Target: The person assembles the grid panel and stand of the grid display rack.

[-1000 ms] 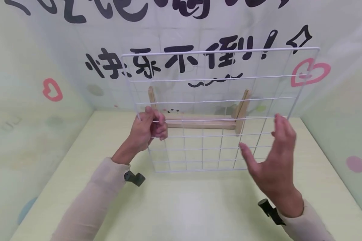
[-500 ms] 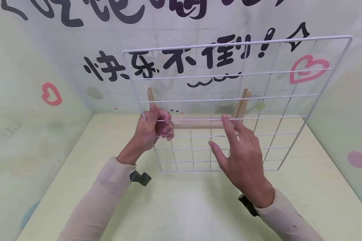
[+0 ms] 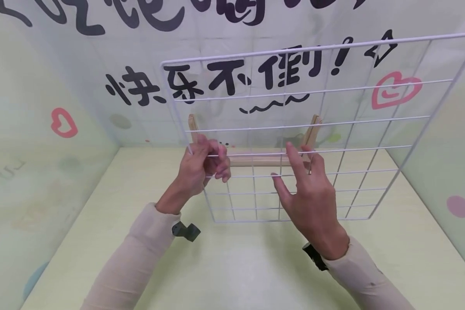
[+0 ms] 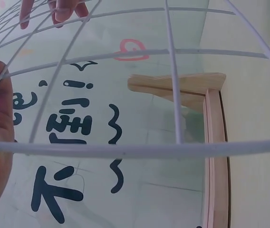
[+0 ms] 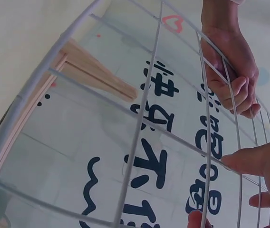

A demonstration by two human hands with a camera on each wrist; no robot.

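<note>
A white wire grid panel stands tilted over the table, its lower edge at or near the tabletop. My left hand grips the panel's left side wire with curled fingers. Near the middle of the panel is my right hand, its fingers spread and slightly bent. In the right wrist view its thumb meets a wire, and other fingertips show among the wires. Behind the panel, a wooden stand with a low crossbar and two uprights stands on the table; the left hand partly hides its left upright.
The pale tabletop runs back to a white wall sheet printed with large black characters and a pink heart. Side walls close in the table at left and right. A dark camera mount is on each wrist.
The panel has come nearer and swung its right side outward to the right. My right hand moved left from the panel's right side to its middle; the left hand kept its grip, shifting slightly right.
</note>
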